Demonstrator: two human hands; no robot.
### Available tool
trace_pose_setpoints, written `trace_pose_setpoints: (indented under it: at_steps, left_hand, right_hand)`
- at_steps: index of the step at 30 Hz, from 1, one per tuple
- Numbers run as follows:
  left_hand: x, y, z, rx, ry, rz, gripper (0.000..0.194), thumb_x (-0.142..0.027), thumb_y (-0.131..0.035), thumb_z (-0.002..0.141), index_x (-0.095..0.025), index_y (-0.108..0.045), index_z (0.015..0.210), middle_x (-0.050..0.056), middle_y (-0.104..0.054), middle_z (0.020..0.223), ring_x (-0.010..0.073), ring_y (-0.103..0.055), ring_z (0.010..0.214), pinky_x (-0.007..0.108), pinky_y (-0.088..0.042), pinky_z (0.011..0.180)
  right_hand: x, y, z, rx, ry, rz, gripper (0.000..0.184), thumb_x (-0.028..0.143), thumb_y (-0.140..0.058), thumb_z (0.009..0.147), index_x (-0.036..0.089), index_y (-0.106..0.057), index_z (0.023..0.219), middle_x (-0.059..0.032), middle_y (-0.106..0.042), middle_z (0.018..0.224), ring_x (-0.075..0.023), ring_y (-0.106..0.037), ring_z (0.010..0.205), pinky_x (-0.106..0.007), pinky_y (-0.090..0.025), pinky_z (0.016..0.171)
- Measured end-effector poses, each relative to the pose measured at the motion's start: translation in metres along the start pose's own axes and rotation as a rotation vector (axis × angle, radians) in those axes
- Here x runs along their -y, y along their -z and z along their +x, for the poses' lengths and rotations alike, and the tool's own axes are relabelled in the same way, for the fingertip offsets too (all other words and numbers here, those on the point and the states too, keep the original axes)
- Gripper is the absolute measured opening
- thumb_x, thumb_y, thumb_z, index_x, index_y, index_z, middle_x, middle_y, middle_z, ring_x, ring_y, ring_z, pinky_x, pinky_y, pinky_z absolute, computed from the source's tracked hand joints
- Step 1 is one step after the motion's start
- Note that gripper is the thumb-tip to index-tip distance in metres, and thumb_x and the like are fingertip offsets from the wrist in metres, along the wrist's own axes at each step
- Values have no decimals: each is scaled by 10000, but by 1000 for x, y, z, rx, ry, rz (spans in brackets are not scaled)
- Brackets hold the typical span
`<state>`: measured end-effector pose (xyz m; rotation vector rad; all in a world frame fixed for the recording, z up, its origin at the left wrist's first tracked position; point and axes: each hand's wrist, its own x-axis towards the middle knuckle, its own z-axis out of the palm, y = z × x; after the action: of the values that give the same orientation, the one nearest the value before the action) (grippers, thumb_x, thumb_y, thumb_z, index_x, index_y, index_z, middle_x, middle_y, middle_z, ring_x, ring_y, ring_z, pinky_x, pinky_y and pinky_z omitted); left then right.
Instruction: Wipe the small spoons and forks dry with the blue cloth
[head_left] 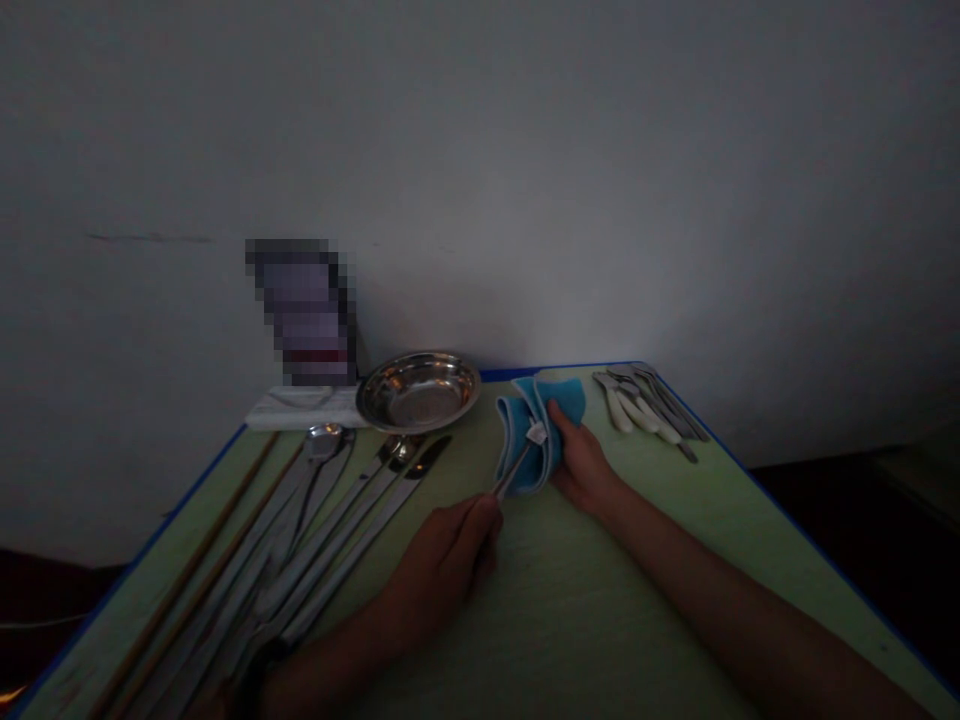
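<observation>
My left hand (pixel 450 550) is closed round the end of a thin metal cutlery handle (pixel 513 474). The far end of that piece lies between the folds of a blue cloth (pixel 551 455), so its kind is hidden. My right hand (pixel 583 462) grips the cloth from the right side, its fingers partly behind the fabric. A small white label (pixel 536 432) shows on the cloth. Both hands are over the middle of the green table (pixel 570 600).
Left of my hands lie long table knives (pixel 375 515), spoons (pixel 325 440) and wooden chopsticks (pixel 196 560). A steel bowl (pixel 420 400) stands at the back beside a pale block (pixel 300 408) and a blurred-out upright object (pixel 307 310). Several white-handled pieces of cutlery (pixel 649 415) lie back right. A wall (pixel 525 200) rises behind.
</observation>
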<state>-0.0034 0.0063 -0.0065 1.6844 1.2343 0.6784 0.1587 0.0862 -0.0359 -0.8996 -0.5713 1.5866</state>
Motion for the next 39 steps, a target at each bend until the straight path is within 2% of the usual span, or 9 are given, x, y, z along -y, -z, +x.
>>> trace_pose_setpoints:
  at_steps: [5, 8, 12, 15, 19, 23, 30, 36, 39]
  left_hand:
    - [3, 1, -1, -189, -28, -125, 388, -360, -232, 911, -207, -396, 594, -61, -380, 473, 105, -363, 429, 213, -317, 451]
    - [1, 2, -2, -211, -71, -179, 364, -365, -252, 909, -205, -406, 620, -61, -391, 491, 102, -362, 428, 208, -309, 438]
    - [-5, 3, -4, -220, -88, -151, 374, -394, -265, 899, -211, -403, 603, -60, -395, 485, 113, -380, 435, 218, -324, 448]
    - [-5, 2, -3, -240, -102, -124, 381, -398, -266, 899, -212, -406, 598, -57, -400, 502, 118, -395, 456, 218, -338, 461]
    - [2, -1, 0, -201, -161, -92, 347, -355, -277, 909, -206, -425, 632, -53, -425, 548, 116, -421, 491, 207, -352, 481]
    - [9, -4, -1, -80, -212, 103, 240, -313, -325, 904, -198, -506, 797, -11, -570, 672, 143, -537, 599, 228, -391, 567]
    - [15, -6, -3, -1, -290, 664, 198, -253, -305, 902, -199, -496, 904, 50, -667, 797, 211, -634, 657, 298, -438, 597]
    - [14, -8, -4, -16, -443, 694, 226, -313, -415, 866, -204, -484, 1051, 71, -620, 975, 226, -597, 862, 359, -477, 731]
    - [17, -9, 0, -78, -473, 707, 358, -252, -429, 854, -233, -411, 1211, 87, -540, 1131, 241, -530, 1005, 404, -436, 850]
  right_hand:
    - [1, -2, 1, -54, -28, 27, 208, 348, -624, 697, 186, -615, 827, -11, -687, 757, -151, -631, 676, -283, -512, 653]
    - [1, -6, -6, 31, -64, -96, 233, 337, -628, 696, 178, -618, 866, -16, -687, 781, -151, -630, 686, -284, -504, 667]
    - [10, -5, -17, 262, -91, -436, 283, 408, -590, 714, 165, -627, 856, -20, -681, 789, -140, -618, 680, -270, -481, 677]
    - [31, -2, -30, 339, -84, -887, 390, 521, -480, 751, 161, -631, 751, -30, -654, 669, -140, -584, 576, -262, -453, 583]
    - [53, -10, -60, 110, 371, -1448, 390, 513, -484, 756, 155, -623, 828, -61, -631, 686, -161, -565, 636, -271, -394, 624]
    - [38, -26, -82, 312, 308, -1287, 386, 477, -344, 842, 186, -582, 931, -21, -611, 735, -123, -536, 633, -231, -373, 567]
    - [3, -26, -76, 286, 252, -1052, 286, 412, -412, 826, 162, -532, 755, 28, -504, 606, -76, -434, 508, -198, -321, 494]
    - [46, -20, -64, 198, 425, -1569, 388, 297, -234, 892, 147, -537, 704, -10, -552, 631, -96, -501, 597, -210, -317, 549]
    - [80, -12, -37, 91, 365, -1878, 393, 202, -223, 872, 121, -588, 750, -71, -611, 735, -131, -542, 711, -230, -338, 602]
